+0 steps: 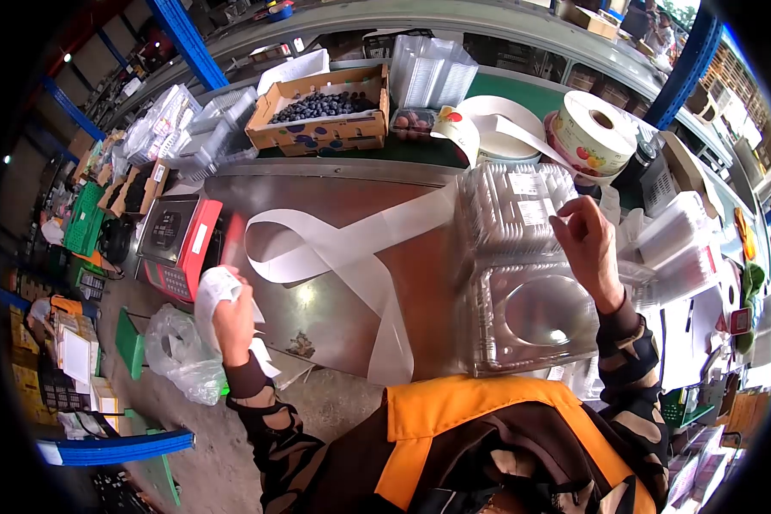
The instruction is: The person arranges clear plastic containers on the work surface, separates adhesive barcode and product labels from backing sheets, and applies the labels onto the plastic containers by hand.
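My left hand (235, 319) is closed around a roll of white labels (210, 295), with a loose strip hanging below it. Over the stacked clear plastic clamshells (497, 210) is my right hand (593, 248), its thumb and fingertips pinched together. Whatever sits in that pinch, if anything, is too small to make out. White printed labels (533, 212) lie on the top clamshell, just left of those fingertips. Nearer my body is another stack with a large clear clamshell lid (535, 317) on top. A long white paper strip (343, 248) loops across the metal table.
A red scale (180, 244) stands left on the metal table (437, 300). Behind are a cardboard box (317, 137) of dark berries, a pack of red fruit (414, 122), and rolls of fruit-printed labels (593, 137). More clear containers (681, 244) stand at right. A plastic bag (182, 353) hangs at left.
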Demonstrator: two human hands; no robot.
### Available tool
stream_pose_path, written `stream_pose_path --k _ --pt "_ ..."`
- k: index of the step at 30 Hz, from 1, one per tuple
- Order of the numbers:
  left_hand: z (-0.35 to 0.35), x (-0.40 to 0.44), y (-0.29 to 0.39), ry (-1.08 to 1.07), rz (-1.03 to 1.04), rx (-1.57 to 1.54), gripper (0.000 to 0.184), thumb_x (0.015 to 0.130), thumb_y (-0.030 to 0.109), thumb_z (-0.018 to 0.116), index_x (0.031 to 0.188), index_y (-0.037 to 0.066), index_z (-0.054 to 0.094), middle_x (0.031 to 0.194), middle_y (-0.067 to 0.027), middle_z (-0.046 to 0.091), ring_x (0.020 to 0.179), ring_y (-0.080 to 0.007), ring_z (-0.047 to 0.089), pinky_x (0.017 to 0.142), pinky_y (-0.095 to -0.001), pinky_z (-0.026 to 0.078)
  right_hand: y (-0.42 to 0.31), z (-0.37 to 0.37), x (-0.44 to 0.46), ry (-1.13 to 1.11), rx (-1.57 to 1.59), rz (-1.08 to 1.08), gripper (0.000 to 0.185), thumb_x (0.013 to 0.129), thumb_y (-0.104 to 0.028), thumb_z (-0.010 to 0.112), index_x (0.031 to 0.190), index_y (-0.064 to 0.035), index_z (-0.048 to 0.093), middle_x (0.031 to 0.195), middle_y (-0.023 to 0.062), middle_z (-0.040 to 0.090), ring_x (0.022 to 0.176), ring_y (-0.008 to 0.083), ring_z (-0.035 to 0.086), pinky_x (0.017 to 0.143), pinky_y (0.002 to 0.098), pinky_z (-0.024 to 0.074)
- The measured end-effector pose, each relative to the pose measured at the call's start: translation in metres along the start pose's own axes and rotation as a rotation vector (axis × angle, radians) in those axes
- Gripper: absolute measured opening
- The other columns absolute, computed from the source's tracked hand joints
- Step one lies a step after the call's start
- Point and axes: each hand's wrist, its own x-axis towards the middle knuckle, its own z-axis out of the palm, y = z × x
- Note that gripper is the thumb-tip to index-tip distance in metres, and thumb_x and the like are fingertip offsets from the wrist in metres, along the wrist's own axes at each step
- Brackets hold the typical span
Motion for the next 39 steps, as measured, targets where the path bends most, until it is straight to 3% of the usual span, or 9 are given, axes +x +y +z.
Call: stream_pose_path --k 4,6,11,15,24,26,30,34,39 --pt "0.085 0.030 -0.048 -0.143 -0.156 0.405 0.035 0.083 0.029 0.062 0.103 0.001 0.062 0.103 -0.0255 0.065 0.098 -0.0452 0.059 0.080 -0.0431 0.048 -0.047 0.023 -0.032 -0.265 0.119 -0.113 0.012 0.081 -0.009 0.071 0.086 -0.0065 0.061 0.057 0.0045 0.053 0.048 0.0164 0.054 0.048 0.0301 0.0429" --pt "0.115 0.045 -0.086 0.002 -0.058 0.498 0.035 0.080 0.028 0.064 0.100 -0.001 0.063 0.098 -0.0242 0.067 0.094 -0.0422 0.063 0.079 -0.0430 0.049 -0.052 0.035 -0.037 -0.321 0.083 -0.136 0.012 0.080 -0.009 0.071 0.087 -0.0079 0.061 0.061 0.0050 0.056 0.051 0.0196 0.058 0.051 0.0318 0.0465" --pt "0.202 0.112 -0.224 0.113 -0.432 -0.158 0.063 0.081 0.054 0.063 0.107 -0.003 0.067 0.102 -0.0262 0.068 0.094 -0.0409 0.066 0.083 -0.0471 0.050 -0.039 0.057 -0.040 -0.268 0.005 -0.178 0.011 0.079 -0.009 0.071 0.086 -0.0078 0.062 0.065 0.0068 0.058 0.054 0.0215 0.060 0.051 0.0325 0.0466" --pt "0.213 0.148 -0.122 0.301 -0.618 0.014 0.096 0.079 0.084 0.039 0.103 -0.003 0.071 0.100 -0.0238 0.070 0.095 -0.0425 0.065 0.085 -0.0448 0.049 -0.039 0.067 -0.040 -0.260 0.012 -0.200 0.010 0.080 -0.009 0.071 0.085 -0.0080 0.062 0.065 0.0071 0.060 0.052 0.0209 0.059 0.050 0.0308 0.0458" --pt "0.269 0.203 -0.175 0.533 -0.633 -0.563 0.031 0.083 0.022 0.071 0.094 -0.006 0.068 0.092 -0.0150 0.071 0.080 -0.0269 0.068 0.070 -0.0398 0.052 -0.041 0.073 -0.038 -0.232 0.017 -0.189 0.010 0.081 -0.009 0.071 0.085 -0.0075 0.062 0.065 0.0049 0.060 0.052 0.0160 0.060 0.050 0.0271 0.0469" --pt "0.211 0.165 -0.110 0.219 -0.549 -0.946 0.021 0.081 0.015 0.072 0.094 -0.002 0.069 0.089 -0.0098 0.069 0.077 -0.0188 0.066 0.068 -0.0335 0.051 -0.039 0.074 -0.038 -0.238 0.048 -0.145 0.011 0.082 -0.009 0.072 0.086 -0.0066 0.061 0.064 0.0043 0.060 0.051 0.0139 0.058 0.050 0.0267 0.0464" --pt "0.122 0.078 -0.015 -0.474 -0.262 -1.309 0.048 0.079 0.005 0.070 0.124 -0.001 0.055 0.111 -0.0083 0.064 0.098 -0.0176 0.063 0.083 -0.0300 0.050 -0.066 0.070 -0.013 -0.361 0.387 0.017 0.020 0.084 -0.013 0.073 0.086 -0.0021 0.057 0.066 0.0028 0.058 0.054 0.0089 0.051 0.053 0.0258 0.0451" --pt "0.104 0.031 0.037 -0.826 0.010 -1.383 0.075 0.077 0.000 0.071 0.143 0.003 0.037 0.134 -0.0128 0.053 0.124 -0.0244 0.051 0.102 -0.0371 0.044 -0.094 0.105 0.013 -0.513 0.792 -0.032 0.052 0.083 -0.042 0.077 0.091 0.0002 0.048 0.095 0.0124 0.064 0.083 0.0154 0.059 0.071 0.0299 0.0500" --pt "0.106 0.006 0.075 -0.818 0.124 -1.108 0.066 0.081 0.006 0.072 0.139 0.004 0.041 0.128 -0.0098 0.056 0.116 -0.0222 0.056 0.098 -0.0356 0.046 -0.110 0.109 0.008 -0.419 0.642 -0.073 0.036 0.079 -0.011 0.078 0.087 -0.0063 0.043 0.071 0.0061 0.057 0.061 0.0182 0.056 0.058 0.0329 0.0463"
